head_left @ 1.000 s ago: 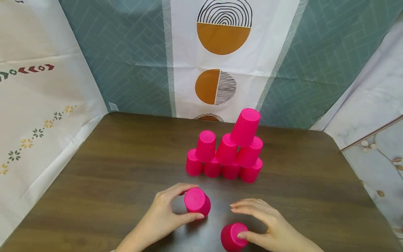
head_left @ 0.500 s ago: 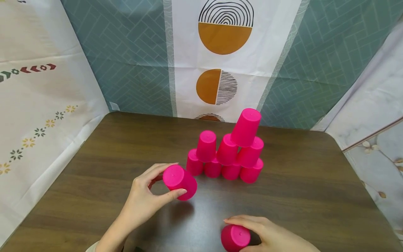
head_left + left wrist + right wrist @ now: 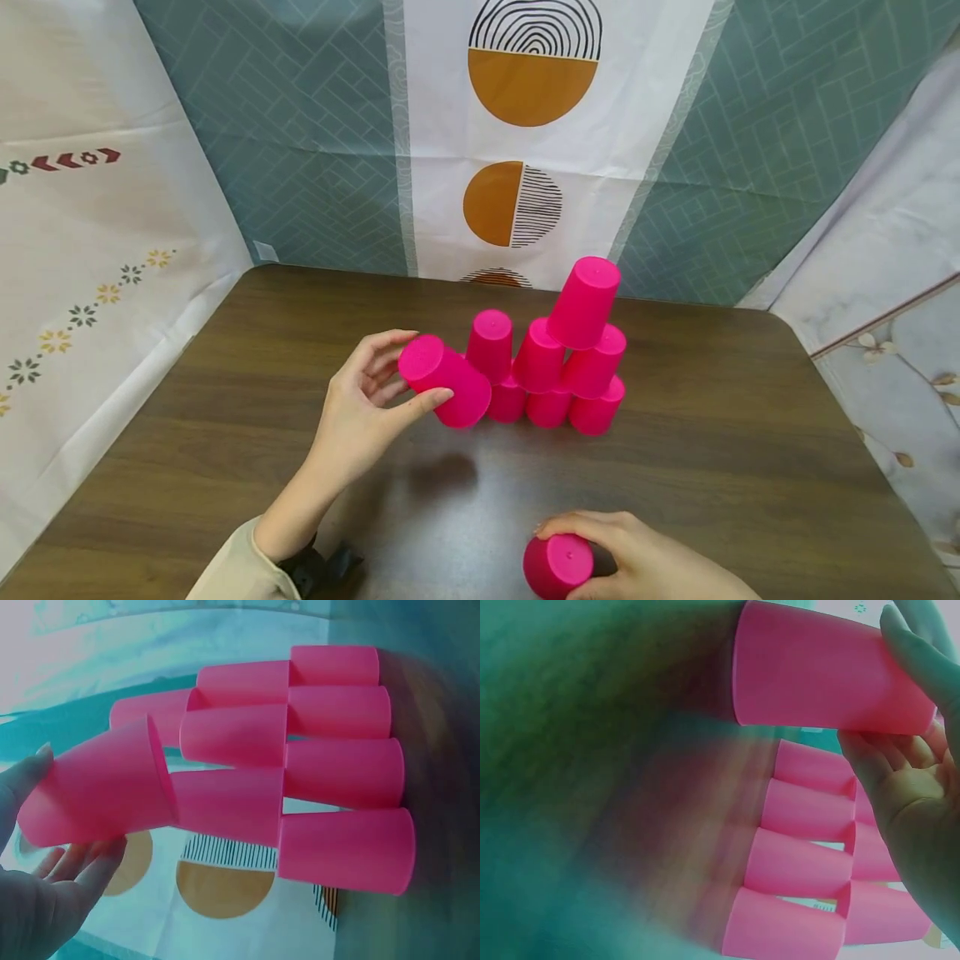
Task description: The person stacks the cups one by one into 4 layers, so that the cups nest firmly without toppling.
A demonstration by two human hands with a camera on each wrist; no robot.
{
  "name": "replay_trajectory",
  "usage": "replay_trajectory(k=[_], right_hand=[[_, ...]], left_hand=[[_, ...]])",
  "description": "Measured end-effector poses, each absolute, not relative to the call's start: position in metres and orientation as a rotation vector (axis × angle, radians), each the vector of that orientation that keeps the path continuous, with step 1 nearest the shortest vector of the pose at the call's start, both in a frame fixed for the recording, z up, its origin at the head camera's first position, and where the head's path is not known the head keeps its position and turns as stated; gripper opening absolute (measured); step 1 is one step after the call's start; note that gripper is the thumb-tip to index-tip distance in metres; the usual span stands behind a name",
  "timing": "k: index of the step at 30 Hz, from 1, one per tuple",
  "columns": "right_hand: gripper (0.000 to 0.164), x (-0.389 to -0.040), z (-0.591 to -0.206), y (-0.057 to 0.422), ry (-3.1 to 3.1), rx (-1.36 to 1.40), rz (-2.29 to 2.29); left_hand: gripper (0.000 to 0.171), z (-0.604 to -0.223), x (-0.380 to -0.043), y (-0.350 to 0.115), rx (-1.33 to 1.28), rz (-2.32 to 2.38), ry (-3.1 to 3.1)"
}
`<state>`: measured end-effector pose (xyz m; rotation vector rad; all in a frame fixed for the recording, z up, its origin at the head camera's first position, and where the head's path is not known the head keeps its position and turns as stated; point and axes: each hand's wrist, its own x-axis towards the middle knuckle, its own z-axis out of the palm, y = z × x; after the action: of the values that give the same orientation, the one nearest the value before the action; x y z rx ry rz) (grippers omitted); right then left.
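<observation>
My left hand (image 3: 367, 400) grips a pink cup (image 3: 448, 385) by its sides, bottom up and tilted, raised off the table at the stack's left end. In the left wrist view that held cup (image 3: 97, 787) is next to the stacked cups (image 3: 232, 806). Nearer the front edge, my right hand (image 3: 630, 550) holds another upside-down pink cup (image 3: 558, 567) between thumb and fingers. The stack (image 3: 540, 358) has a bottom row of several cups, a second row of three, and one cup (image 3: 587, 302) above at the right. The held cup hides the leftmost bottom cup.
Everything stands on a brown wooden table (image 3: 225, 417). Patterned cloths (image 3: 322, 167) hang behind it and along both sides. A dark device (image 3: 322, 567) is strapped at the left wrist.
My left hand has lifted its cup from the table and carried it forward to the stack's left side. My right hand has closed around the front cup, which stays in about the same place.
</observation>
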<state>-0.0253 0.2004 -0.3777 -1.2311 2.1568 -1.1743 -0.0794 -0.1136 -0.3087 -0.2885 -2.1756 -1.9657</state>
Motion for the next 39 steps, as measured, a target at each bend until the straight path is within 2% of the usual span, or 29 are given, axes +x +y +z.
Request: replay_trajectory(k=[12,23,31,39], right_hand=[[0.049,-0.02,-0.379,0.199,2.196,-1.175,-1.161],[0.05,-0.021,-0.378,0.199,2.214,-1.201,-1.15],[0.05,-0.022,-0.38,0.199,2.215,-1.245,-1.157],[0.05,-0.022,-0.38,0.199,2.146,-1.117,-1.192]], left_hand=[[0.051,-0.293,-0.123,-0.085,-0.47,-1.943,-1.987],[0.049,-0.257,-0.127,-0.058,-0.479,-2.007,-2.042],[0.048,-0.268,-0.146,-0.053,-0.545,-1.856,-2.1],[0.053,-0.28,-0.168,-0.053,-0.562,-1.827,-2.141]])
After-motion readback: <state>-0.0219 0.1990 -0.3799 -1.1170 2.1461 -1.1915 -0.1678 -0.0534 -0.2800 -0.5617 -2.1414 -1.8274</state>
